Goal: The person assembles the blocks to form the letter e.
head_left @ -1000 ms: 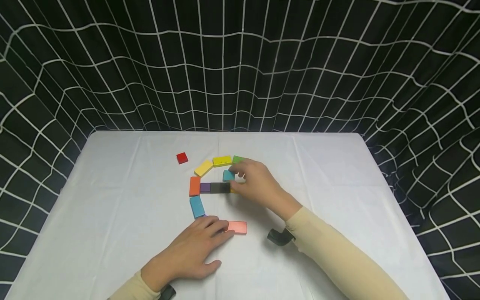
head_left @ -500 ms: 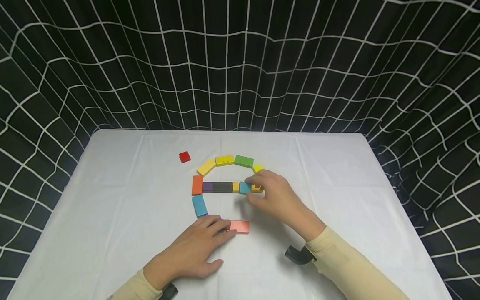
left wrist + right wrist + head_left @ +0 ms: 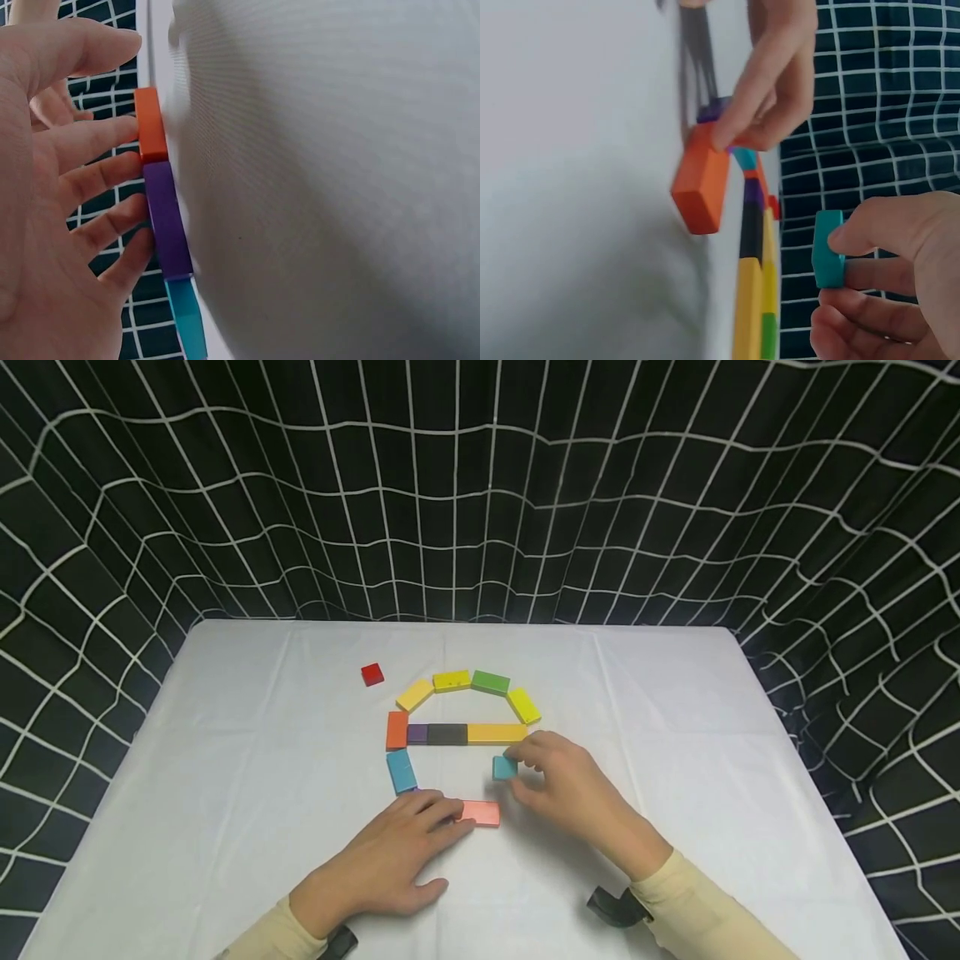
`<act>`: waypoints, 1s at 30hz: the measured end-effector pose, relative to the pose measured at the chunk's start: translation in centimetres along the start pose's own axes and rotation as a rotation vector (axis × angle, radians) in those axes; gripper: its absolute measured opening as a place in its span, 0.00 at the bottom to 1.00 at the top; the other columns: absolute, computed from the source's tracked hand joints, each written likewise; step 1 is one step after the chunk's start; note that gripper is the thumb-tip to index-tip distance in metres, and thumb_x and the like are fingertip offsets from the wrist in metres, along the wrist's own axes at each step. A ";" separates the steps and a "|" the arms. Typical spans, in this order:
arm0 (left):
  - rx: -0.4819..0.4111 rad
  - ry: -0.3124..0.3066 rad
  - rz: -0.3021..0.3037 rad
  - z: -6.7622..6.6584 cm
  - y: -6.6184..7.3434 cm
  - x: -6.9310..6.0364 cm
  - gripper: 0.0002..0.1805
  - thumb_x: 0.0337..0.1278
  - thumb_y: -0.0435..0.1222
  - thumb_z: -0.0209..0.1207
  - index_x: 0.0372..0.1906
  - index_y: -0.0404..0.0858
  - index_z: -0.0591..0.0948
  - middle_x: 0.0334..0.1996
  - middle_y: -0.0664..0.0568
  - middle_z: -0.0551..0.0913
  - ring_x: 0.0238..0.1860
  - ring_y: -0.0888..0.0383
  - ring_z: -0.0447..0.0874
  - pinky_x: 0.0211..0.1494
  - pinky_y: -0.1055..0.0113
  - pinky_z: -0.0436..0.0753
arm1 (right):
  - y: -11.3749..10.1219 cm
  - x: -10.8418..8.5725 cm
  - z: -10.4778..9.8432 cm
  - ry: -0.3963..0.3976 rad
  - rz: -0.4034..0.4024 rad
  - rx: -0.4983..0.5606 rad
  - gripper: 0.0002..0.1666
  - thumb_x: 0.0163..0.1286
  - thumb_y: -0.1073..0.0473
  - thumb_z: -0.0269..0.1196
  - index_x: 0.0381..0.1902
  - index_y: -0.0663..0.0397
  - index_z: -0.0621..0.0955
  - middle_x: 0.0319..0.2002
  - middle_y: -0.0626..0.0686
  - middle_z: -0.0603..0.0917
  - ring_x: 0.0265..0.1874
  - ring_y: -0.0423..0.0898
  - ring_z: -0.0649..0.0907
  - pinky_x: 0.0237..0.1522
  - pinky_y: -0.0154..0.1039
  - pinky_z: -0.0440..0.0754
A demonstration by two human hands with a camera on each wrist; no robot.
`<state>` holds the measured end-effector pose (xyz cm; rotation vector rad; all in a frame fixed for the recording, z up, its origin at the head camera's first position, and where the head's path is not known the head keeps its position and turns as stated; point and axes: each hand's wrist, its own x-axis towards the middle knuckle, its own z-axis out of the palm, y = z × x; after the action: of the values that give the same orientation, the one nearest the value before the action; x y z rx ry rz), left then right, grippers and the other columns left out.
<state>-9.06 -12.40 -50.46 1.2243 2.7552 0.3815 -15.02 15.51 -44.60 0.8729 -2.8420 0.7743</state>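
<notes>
My right hand (image 3: pixel 566 785) pinches a small teal block (image 3: pixel 505 767) between thumb and fingers. In the right wrist view the teal block (image 3: pixel 828 249) appears lifted off the table. My left hand (image 3: pixel 390 856) rests with spread fingers on a salmon block (image 3: pixel 482 813) and a purple block (image 3: pixel 168 219), mostly hidden from the head view. A blue block (image 3: pixel 401 772), an orange block (image 3: pixel 397 730), two yellow blocks (image 3: pixel 452 681), a green block (image 3: pixel 491 682) and another yellow block (image 3: pixel 524 705) curve round. Across the curve lie a dark purple block (image 3: pixel 417 734), a black block (image 3: pixel 447 734) and a yellow strip (image 3: pixel 497 734).
A small red block (image 3: pixel 372 674) lies apart, at the upper left of the curve. White cloth covers the table (image 3: pixel 247 777). Black sheeting with white netting (image 3: pixel 480 510) stands behind the table and along its sides.
My right hand has carried the teal block rightward past the middle row, then down toward me. The green block, right-hand yellow block and yellow strip are now uncovered. The left hand has stayed in place.
</notes>
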 end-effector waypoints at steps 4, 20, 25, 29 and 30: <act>-0.004 0.004 0.002 0.0 0.0 0.0 0.38 0.65 0.53 0.67 0.78 0.47 0.77 0.71 0.54 0.76 0.72 0.51 0.69 0.79 0.51 0.66 | 0.2 -1.0 0.8 -0.012 -0.002 0.009 0.18 0.62 0.62 0.78 0.50 0.56 0.90 0.45 0.49 0.87 0.43 0.46 0.85 0.49 0.46 0.88; -0.003 0.016 0.009 0.1 -0.1 0.0 0.38 0.64 0.53 0.66 0.78 0.47 0.77 0.70 0.54 0.76 0.72 0.51 0.69 0.80 0.51 0.65 | 1.5 -3.0 3.0 -0.062 -0.013 0.009 0.16 0.61 0.65 0.77 0.48 0.57 0.91 0.42 0.47 0.87 0.44 0.44 0.84 0.50 0.45 0.87; -0.017 0.008 0.003 0.0 0.0 -0.1 0.38 0.65 0.53 0.66 0.79 0.48 0.76 0.71 0.54 0.76 0.72 0.51 0.68 0.80 0.51 0.65 | 1.6 -3.1 3.2 -0.114 0.002 0.004 0.16 0.62 0.64 0.77 0.49 0.57 0.91 0.42 0.47 0.87 0.44 0.44 0.84 0.49 0.45 0.87; -0.022 0.005 0.000 0.0 -0.1 -0.1 0.39 0.65 0.53 0.66 0.79 0.48 0.76 0.71 0.54 0.76 0.72 0.51 0.68 0.80 0.51 0.65 | 1.7 -3.1 3.4 -0.120 0.006 -0.004 0.16 0.62 0.63 0.78 0.49 0.57 0.91 0.41 0.46 0.86 0.43 0.43 0.84 0.49 0.45 0.87; -0.022 0.005 0.001 0.0 -0.1 -0.1 0.39 0.65 0.53 0.66 0.79 0.48 0.76 0.71 0.54 0.76 0.72 0.51 0.68 0.80 0.51 0.65 | 1.7 -3.2 3.4 -0.119 0.007 -0.007 0.16 0.62 0.63 0.78 0.49 0.57 0.91 0.41 0.46 0.86 0.43 0.43 0.84 0.49 0.45 0.87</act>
<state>-9.06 -12.50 -50.50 1.2218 2.7469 0.4141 -13.01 16.66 -48.98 0.9392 -2.9492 0.7369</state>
